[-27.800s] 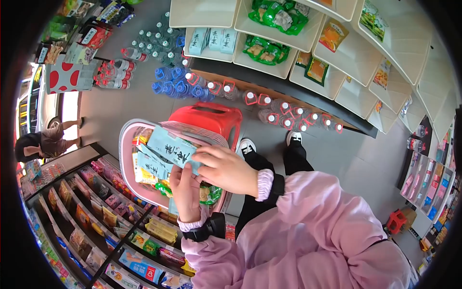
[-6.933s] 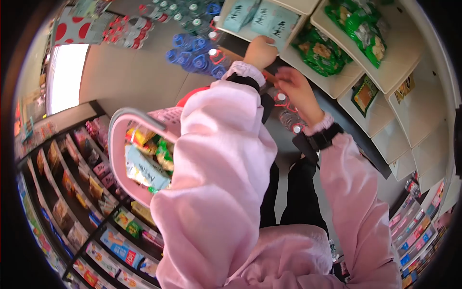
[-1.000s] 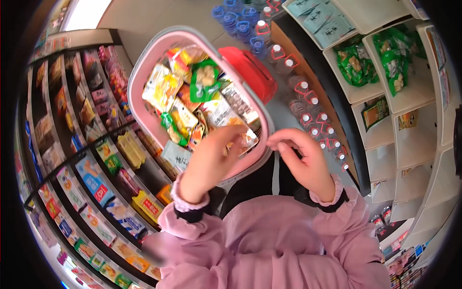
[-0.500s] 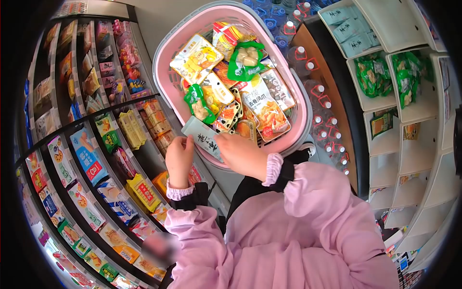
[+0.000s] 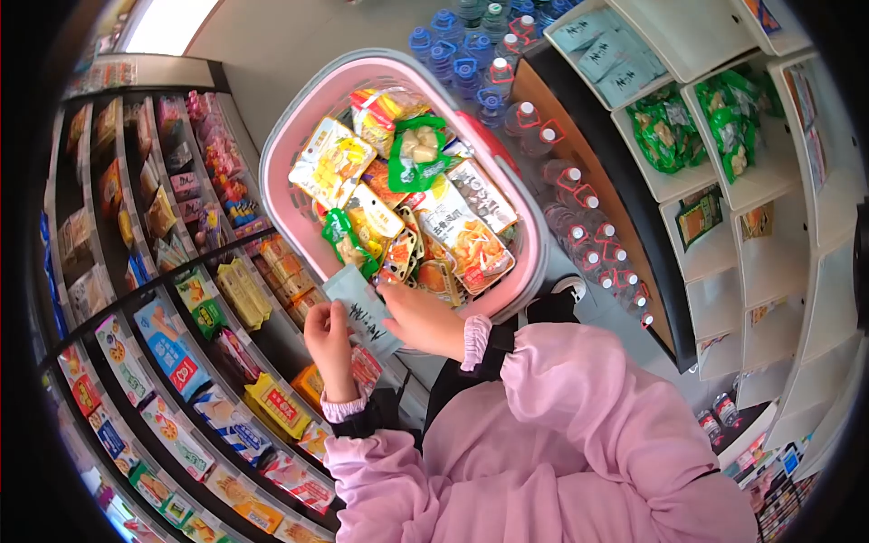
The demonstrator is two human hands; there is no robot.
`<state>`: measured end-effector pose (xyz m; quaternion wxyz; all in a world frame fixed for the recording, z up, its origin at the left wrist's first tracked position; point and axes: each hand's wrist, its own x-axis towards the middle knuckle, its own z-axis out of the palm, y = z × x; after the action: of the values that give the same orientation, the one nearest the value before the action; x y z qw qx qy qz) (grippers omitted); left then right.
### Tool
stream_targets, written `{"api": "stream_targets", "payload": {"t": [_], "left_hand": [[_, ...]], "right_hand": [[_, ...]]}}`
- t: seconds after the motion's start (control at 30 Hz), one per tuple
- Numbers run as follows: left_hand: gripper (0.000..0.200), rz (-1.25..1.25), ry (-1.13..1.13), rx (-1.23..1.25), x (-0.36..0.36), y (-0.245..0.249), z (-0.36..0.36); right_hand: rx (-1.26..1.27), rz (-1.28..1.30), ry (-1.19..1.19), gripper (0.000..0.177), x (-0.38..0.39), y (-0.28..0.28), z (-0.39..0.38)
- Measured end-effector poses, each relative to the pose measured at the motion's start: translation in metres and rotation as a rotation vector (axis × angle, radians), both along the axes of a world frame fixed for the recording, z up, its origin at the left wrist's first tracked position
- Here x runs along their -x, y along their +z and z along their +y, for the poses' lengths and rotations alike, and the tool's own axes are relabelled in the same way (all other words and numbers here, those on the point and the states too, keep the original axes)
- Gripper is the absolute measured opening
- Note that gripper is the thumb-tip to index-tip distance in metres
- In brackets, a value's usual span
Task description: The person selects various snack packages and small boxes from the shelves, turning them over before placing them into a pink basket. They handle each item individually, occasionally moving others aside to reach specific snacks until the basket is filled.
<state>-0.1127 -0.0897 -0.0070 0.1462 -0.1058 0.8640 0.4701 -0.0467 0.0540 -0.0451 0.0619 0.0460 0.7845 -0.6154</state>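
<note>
Pale-blue packet (image 5: 365, 312) pinched between two hands

Narrow on both sides, the grip has the packet by its long edges: the left hand (image 5: 329, 342) pinches the left edge between thumb and fingertips, while the right hand (image 5: 425, 319) has the right edge, its fingers curled and partly hiding it. The packet slants between them, printed face up, directly in the grip.

It looks light, thin and bendable, likely a soft film pouch that could slide or crease under a loose hold. Both long edges seem sound places to take it, with a gentle pinch kept flat; what is inside cannot be told.

Just past the fingertips, the far end of the packet overlaps the near-left side of a pink basket (image 5: 275, 181). Inside lie a small green packet (image 5: 347, 242), closest to the blue one, a white packet (image 5: 466, 235) with food pictured on it, and a larger green packet (image 5: 418, 156) farther off. Well apart, at the upper right, similar blue packets (image 5: 602, 54) sit in a bin near rows of bottles (image 5: 579, 231).
</note>
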Motion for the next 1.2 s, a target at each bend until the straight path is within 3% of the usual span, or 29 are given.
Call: {"api": "stream_targets", "payload": {"t": [0.13,0.27,0.3,0.33,0.4,0.67,0.87,1.0,1.07,1.2], "left_hand": [[0.014,0.132,-0.125,-0.093,-0.006,0.033,0.037],[0.011,0.055,-0.228,-0.289,-0.017,0.056,0.094],[0.010,0.031,-0.275,-0.331,-0.021,0.058,0.106],[0.009,0.003,-0.322,-0.370,-0.027,0.059,0.118],[0.007,-0.024,-0.353,-0.421,-0.045,0.060,0.147],[0.012,-0.151,-0.549,-0.629,-0.125,0.038,0.250],[0.016,-0.161,-0.661,-0.556,-0.165,0.032,0.296],[0.021,-0.247,-0.752,-0.495,-0.168,0.030,0.310],[0.023,-0.238,-0.872,-0.433,-0.156,0.014,0.314],[0.021,-0.224,-0.994,-0.316,-0.127,-0.018,0.343]], "right_hand": [[0.361,-0.098,-0.109,0.036,-0.011,0.021,0.019],[0.795,-0.042,-0.304,0.026,-0.040,0.011,0.044],[0.879,-0.079,-0.242,0.027,-0.049,0.026,0.069],[0.932,-0.154,-0.238,0.028,-0.065,0.044,0.095],[1.003,-0.056,-0.287,0.028,-0.097,0.048,0.119],[0.765,-0.002,-0.557,0.020,-0.205,0.052,0.177],[0.773,-0.029,-0.687,0.020,-0.243,0.051,0.218],[0.753,-0.001,-0.770,0.021,-0.248,0.029,0.241],[0.716,-0.131,-0.753,0.027,-0.247,0.013,0.253],[0.733,-0.104,-0.877,0.025,-0.225,-0.012,0.270]]}}
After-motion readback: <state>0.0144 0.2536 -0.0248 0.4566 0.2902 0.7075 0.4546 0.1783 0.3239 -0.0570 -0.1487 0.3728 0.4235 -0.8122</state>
